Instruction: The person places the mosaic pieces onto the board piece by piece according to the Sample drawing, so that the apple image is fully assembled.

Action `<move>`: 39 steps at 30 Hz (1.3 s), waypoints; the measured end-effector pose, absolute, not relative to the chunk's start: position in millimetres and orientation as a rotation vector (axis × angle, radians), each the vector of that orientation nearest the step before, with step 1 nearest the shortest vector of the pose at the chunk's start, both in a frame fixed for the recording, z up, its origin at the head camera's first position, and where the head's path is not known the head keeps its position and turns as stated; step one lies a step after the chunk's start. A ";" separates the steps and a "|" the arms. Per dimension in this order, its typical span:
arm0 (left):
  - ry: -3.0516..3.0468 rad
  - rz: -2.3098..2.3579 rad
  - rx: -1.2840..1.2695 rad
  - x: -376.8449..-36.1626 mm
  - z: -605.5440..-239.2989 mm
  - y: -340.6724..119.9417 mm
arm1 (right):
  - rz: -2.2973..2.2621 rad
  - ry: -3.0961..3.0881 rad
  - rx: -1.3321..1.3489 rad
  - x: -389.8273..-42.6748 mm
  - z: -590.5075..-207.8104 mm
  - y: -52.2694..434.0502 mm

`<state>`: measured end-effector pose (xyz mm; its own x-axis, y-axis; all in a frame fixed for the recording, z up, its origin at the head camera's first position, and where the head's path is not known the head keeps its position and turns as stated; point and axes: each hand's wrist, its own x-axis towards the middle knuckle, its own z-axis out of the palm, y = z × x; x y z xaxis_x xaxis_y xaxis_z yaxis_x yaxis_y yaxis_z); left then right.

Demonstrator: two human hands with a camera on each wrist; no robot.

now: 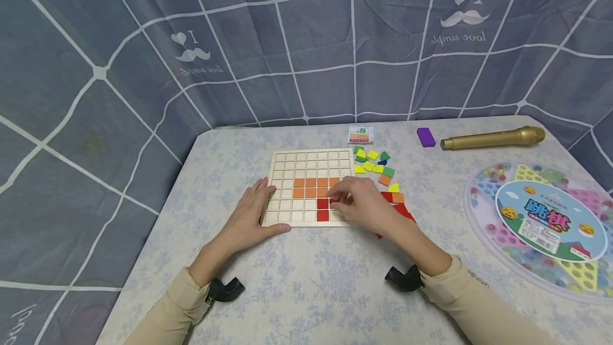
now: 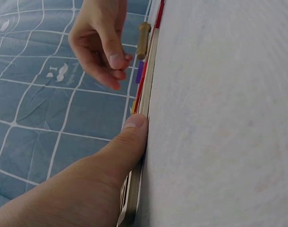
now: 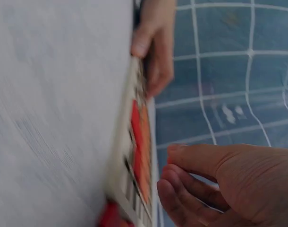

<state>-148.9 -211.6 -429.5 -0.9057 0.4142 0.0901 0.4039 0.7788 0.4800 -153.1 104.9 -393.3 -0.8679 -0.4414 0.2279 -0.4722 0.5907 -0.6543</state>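
Note:
A wooden grid board (image 1: 280,204) lies on the table, with several orange square tiles (image 1: 310,192) in its middle rows and red square tiles (image 1: 323,215) below them. My left hand (image 1: 249,214) rests at the board's near left corner, fingers along the left side and thumb on the front edge. That thumb (image 2: 127,142) presses the rim in the left wrist view. Over the right part of the board hovers my right hand (image 1: 361,201), fingers loosely bent and thumb close to them. Nothing shows between its fingertips in the right wrist view, where the hand (image 3: 219,184) is beside the tiles.
Loose yellow, green, blue, orange and red pieces (image 1: 369,165) lie right of the board, some behind my right arm. A small pattern card (image 1: 361,134) lies behind it. Farther right are a purple block (image 1: 425,137), a gold microphone (image 1: 493,138) and a round board-game set (image 1: 551,222).

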 end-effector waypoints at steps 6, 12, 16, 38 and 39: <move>2.949 0.778 0.684 -149.2 -429.6 -211.7 | 1.125 -2.818 0.615 -167.4 -378.0 138.2; 2.950 0.784 0.685 -148.7 -429.2 -211.9 | 1.058 -2.910 0.420 -180.0 -371.2 168.4; 2.950 0.785 0.686 -148.7 -429.2 -212.3 | 1.032 -2.958 0.323 -187.3 -373.7 183.4; 2.957 0.771 0.689 -149.4 -430.8 -212.6 | 0.970 -3.020 0.250 -195.4 -398.6 192.2; 2.957 0.771 0.691 -149.5 -430.8 -212.7 | 0.962 -3.018 0.250 -195.3 -399.1 192.0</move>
